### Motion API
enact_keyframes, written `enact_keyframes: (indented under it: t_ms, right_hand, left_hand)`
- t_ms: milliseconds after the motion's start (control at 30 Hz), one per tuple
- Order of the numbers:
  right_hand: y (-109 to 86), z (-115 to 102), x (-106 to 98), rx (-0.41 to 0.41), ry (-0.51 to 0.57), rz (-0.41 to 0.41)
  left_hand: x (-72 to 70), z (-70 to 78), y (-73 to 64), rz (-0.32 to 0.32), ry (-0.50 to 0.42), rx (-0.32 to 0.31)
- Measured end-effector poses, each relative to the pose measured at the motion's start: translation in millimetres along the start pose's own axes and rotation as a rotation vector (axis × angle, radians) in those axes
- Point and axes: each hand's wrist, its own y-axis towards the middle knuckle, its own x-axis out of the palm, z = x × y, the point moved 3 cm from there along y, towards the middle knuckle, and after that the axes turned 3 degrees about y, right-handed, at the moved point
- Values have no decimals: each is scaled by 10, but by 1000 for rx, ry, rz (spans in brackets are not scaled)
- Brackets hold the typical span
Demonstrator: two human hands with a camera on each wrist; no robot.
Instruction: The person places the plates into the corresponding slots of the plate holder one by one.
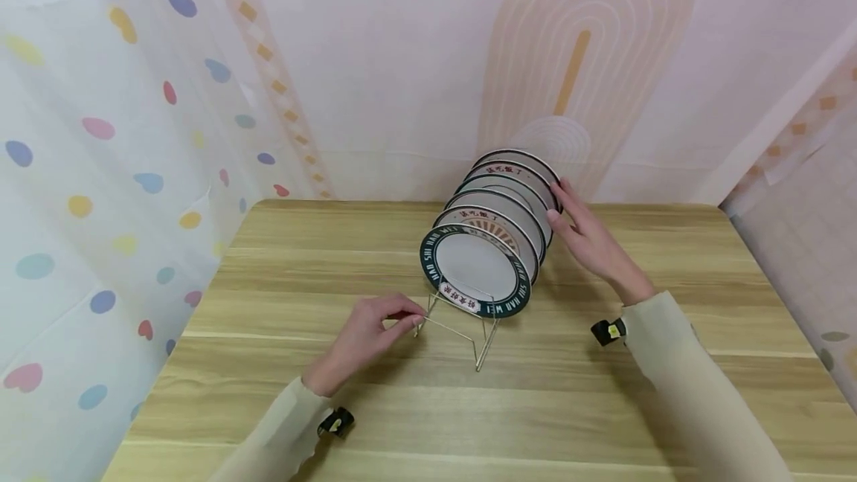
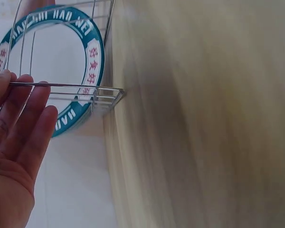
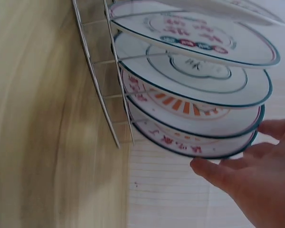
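Several round plates stand on edge in a row in a metal wire dish rack [image 1: 487, 348]. The front plate [image 1: 477, 266] has a white middle and a dark green rim with white lettering. Plates behind it, such as the one with orange rays [image 3: 180, 102], show thin dark edges and red characters. My left hand [image 1: 375, 329] pinches the rack's front wire [image 2: 61, 85] between thumb and fingertips. At the back right of the row, my right hand [image 1: 585, 233] rests extended fingers against the plate rims, with its thumb [image 3: 206, 168] right at the edge of one plate.
The rack stands on a wood-grain table [image 1: 321, 259] toward its back edge. Behind it hangs a pale patterned curtain [image 1: 402, 58], and a dotted cloth [image 1: 100, 192] covers the left side. A black wrist strap [image 1: 608, 332] sits at the right sleeve.
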Motion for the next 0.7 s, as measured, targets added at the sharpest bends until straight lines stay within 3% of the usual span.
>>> enact_keyframes:
  t_ms: [267, 700]
  right_hand:
    - [132, 26, -10, -23, 27, -88]
    - [224, 25, 1, 34, 47, -189]
  left_hand:
    - [175, 213, -56, -46, -3, 95]
    - [390, 422, -82, -67, -12, 193]
